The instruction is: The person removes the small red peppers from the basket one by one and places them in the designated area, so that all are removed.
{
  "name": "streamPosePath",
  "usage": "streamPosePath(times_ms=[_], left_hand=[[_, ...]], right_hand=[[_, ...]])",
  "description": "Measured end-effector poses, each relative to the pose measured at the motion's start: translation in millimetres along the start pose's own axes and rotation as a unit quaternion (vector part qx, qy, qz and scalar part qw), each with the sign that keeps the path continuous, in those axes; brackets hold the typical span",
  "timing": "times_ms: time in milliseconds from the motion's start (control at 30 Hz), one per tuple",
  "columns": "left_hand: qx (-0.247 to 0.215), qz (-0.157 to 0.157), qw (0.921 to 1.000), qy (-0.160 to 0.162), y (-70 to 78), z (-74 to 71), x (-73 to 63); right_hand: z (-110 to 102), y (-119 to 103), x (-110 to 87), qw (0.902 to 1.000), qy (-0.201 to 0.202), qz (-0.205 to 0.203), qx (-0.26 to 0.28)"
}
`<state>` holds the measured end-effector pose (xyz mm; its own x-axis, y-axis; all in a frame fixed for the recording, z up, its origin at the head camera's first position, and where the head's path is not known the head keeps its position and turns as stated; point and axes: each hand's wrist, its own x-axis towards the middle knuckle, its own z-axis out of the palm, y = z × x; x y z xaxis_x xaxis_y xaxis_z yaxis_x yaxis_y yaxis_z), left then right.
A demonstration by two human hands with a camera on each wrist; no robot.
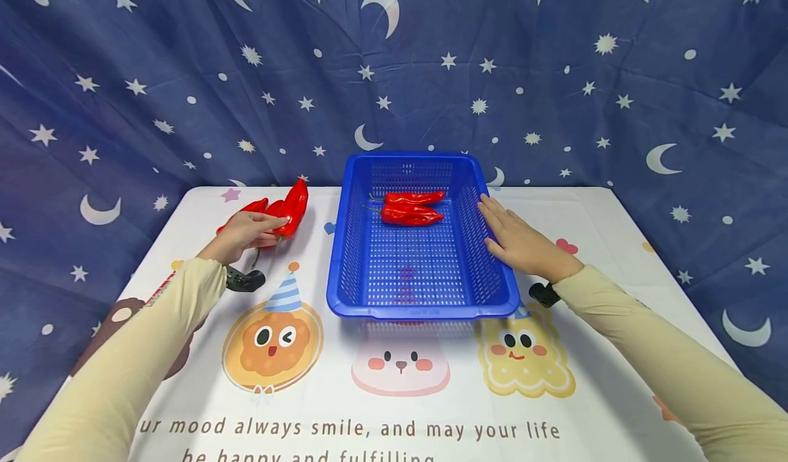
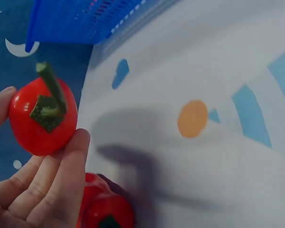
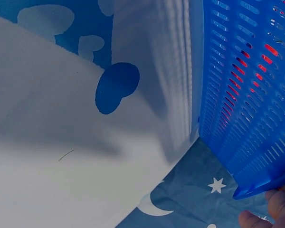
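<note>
My left hand (image 1: pixel 243 235) pinches a red pepper (image 1: pixel 297 209) between thumb and fingers at the table's left side. In the left wrist view, the green stem of this pepper (image 2: pixel 24 116) faces the camera. Beneath it lie more red peppers (image 2: pixel 108 209), partly hidden by the hand. A blue plastic basket (image 1: pixel 403 311) stands mid-table, with two red peppers (image 1: pixel 411 214) lying side by side on its floor towards the back. With fingers extended, my right hand (image 1: pixel 520 241) rests against the basket's right rim; only its fingertips (image 3: pixel 278 204) show in the right wrist view.
A white tablecloth (image 1: pixel 283 414) with cartoon figures and printed words covers the table. Behind the table hangs a dark blue curtain (image 1: pixel 425 99) with moons and stars. Black devices (image 1: pixel 245 280) are strapped at both wrists.
</note>
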<state>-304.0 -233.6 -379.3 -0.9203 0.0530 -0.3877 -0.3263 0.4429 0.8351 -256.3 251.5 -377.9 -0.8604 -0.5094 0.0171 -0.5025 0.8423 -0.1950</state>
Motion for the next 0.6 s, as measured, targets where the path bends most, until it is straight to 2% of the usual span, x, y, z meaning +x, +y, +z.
streamPosePath(times_ms=[233,600], left_hand=[[0.034,-0.002,0.9994,0.004,-7.1,0.1,0.5],[0.037,-0.01,0.9993,0.003,-13.3,8.9,6.1]], right_hand=[[-1.1,-1.0,-0.6,1.0,-0.002,0.002,0.004],[-0.6,-0.5,-0.1,1.0,-0.002,0.003,0.007]])
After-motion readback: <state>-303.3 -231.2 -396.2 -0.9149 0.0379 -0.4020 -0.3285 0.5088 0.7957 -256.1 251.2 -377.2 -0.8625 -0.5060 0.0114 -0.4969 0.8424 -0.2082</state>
